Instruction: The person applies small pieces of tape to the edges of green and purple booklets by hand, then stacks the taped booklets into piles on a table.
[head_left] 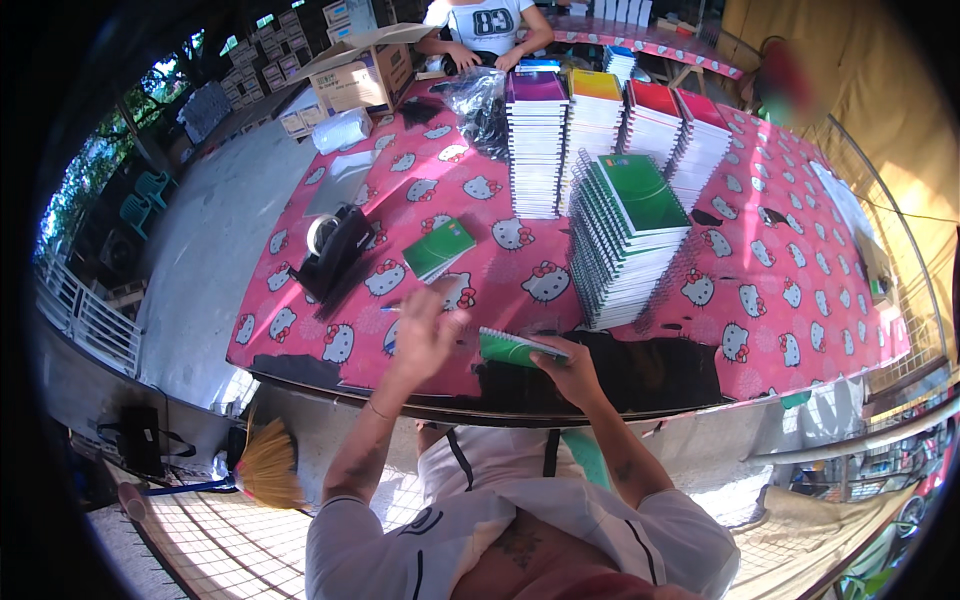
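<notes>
My right hand (568,372) grips a small green spiral notebook (508,347) by its right end, just above the table's near edge. To its left, my left hand (428,335) hovers with fingers apart, slightly blurred, holding nothing that I can see. A pen (390,309) lies beside it, partly hidden. Beyond that hand another green notebook (440,248) lies flat on the pink patterned tablecloth (545,283). A tall stack of green spiral notebooks (632,240) stands past my right hand.
A black tape dispenser (335,255) stands at left. Behind the green stack rise purple (538,140), yellow (594,120), red (655,125) and pink (702,145) notebook stacks. Farther back are a clear plastic bag (478,105), a cardboard box (365,78) and a co-worker's hands (485,58).
</notes>
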